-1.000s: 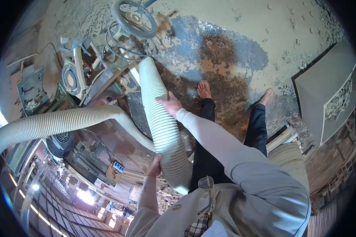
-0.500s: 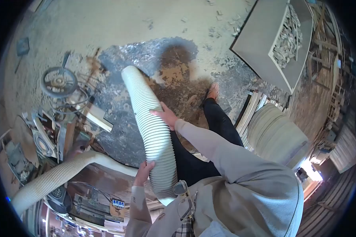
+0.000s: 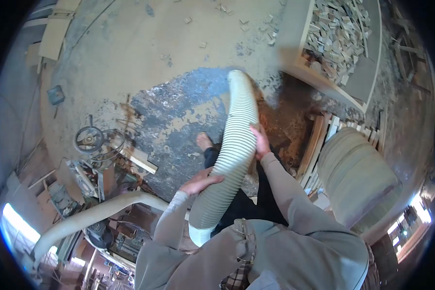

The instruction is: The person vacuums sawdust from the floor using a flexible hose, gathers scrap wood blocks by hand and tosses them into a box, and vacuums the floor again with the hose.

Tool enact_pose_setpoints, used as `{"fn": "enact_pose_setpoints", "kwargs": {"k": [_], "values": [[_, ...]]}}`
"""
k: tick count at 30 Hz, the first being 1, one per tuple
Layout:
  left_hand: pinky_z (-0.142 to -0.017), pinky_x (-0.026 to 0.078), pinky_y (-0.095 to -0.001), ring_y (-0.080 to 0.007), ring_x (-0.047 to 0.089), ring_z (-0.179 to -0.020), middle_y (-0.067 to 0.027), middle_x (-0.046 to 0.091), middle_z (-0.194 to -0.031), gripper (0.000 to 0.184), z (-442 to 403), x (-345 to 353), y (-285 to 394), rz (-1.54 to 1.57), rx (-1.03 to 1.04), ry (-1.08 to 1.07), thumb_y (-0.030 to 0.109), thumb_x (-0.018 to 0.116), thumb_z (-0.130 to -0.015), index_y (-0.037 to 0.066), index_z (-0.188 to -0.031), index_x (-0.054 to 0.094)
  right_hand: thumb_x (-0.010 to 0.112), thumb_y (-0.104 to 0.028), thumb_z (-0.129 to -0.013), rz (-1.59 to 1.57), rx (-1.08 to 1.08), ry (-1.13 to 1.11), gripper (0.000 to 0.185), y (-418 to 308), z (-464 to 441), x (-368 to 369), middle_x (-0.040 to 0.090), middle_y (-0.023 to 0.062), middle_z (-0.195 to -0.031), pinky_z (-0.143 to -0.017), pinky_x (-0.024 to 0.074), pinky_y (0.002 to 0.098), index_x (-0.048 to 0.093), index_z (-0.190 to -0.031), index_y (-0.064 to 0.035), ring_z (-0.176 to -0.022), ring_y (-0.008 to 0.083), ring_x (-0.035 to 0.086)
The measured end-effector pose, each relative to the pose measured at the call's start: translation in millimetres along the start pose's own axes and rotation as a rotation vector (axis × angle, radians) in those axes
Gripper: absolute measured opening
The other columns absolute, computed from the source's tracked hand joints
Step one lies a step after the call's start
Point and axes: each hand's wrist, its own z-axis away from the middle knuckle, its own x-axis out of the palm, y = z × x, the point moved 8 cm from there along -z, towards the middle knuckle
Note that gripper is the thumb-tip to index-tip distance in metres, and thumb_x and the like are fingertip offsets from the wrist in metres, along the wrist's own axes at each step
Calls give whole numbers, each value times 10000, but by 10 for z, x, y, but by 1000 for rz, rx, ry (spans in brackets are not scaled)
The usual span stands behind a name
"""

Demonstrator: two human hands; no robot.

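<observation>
A wide, cream-coloured ribbed duct hose lies in front of my body, its far end up ahead over the stained floor and its near end by my waist. My left hand grips the hose on its left side, lower down, with the thumb across the ribs. Further up, my right hand holds it from the right side. The fingers of both hands are partly hidden behind the hose.
A large bin of wood offcuts stands ahead right. Stacked wood strips and a curved pale stack are at my right. On the left are a handwheel, machinery and another ribbed hose.
The held hose has swung to the right, with both hands still on it. My left hand has moved up and right. A bare foot now shows left of the hose, and the view has shifted.
</observation>
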Motion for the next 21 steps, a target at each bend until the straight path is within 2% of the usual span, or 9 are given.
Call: {"fn": "enact_pose_setpoints", "kwargs": {"k": [3,7,10,12,14,16,17,19,21], "values": [[-1197,427,-439,-333,600,-1398,-218,621,-1525,951,-168,68,508,-190,3,-85,697,682,-925,37,-1588,513,712,-247,-1026,-137,57,-54,532,-254,-188,-86,670,146,-1350,-1003,575,373,530,-1457,6,-1190,229,690],[-1201,426,-440,-337,597,-1400,-213,619,-1527,966,-184,-32,880,-144,4,-108,703,681,-921,37,-1598,500,686,-246,-1037,-98,15,37,547,-687,-120,63,669,150,-1356,-998,583,382,506,-1493,-3,-1182,243,697],[-1214,402,-436,-327,580,-1412,-209,617,-1524,952,-80,-277,837,-88,-17,-112,678,672,-935,38,-1613,482,689,-260,-1034,-94,46,45,575,-641,-229,417,663,152,-1371,-1003,584,395,494,-1508,-1,-1197,254,695],[-1223,391,-429,-308,563,-1425,-196,601,-1544,933,-34,-605,646,-50,40,-51,658,685,-942,60,-1626,473,648,-298,-1058,-20,31,56,494,-572,-334,773,674,125,-1341,-1031,576,414,539,-1471,-51,-1176,260,700],[-1213,407,-421,-295,578,-1405,-194,605,-1534,914,115,-920,529,61,44,-14,606,718,-949,32,-1616,471,655,-307,-1054,64,-15,33,545,-320,-601,1068,665,128,-1371,-1033,573,415,509,-1504,-36,-1205,262,689],[-1203,423,-413,-283,594,-1384,-192,609,-1524,898,282,-1299,404,174,46,10,555,752,-957,4,-1606,468,678,-281,-1041,41,99,10,593,39,-860,1533,658,137,-1395,-1020,574,400,489,-1532,-7,-1223,259,681],[-1198,425,-405,-267,591,-1380,-184,610,-1519,873,390,-1546,325,257,46,68,528,754,-965,-1,-1600,473,795,-314,-956,103,67,24,1016,139,-929,1793,545,262,-1531,-1080,534,419,195,-1695,41,-1318,327,628],[-1193,426,-396,-252,588,-1375,-177,611,-1514,849,658,-1921,73,379,23,110,501,757,-973,-7,-1594,478,810,-270,-943,70,155,24,1009,601,-983,2318,562,241,-1503,-1049,547,438,205,-1699,13,-1260,319,644],[-1174,437,-365,-253,611,-1350,-149,627,-1504,832,890,-2305,-269,423,-119,132,505,713,-992,-12,-1598,475,817,-246,-933,117,186,-30,1009,922,-961,2838,582,226,-1467,-1027,555,441,209,-1701,-2,-1226,312,649]]}}
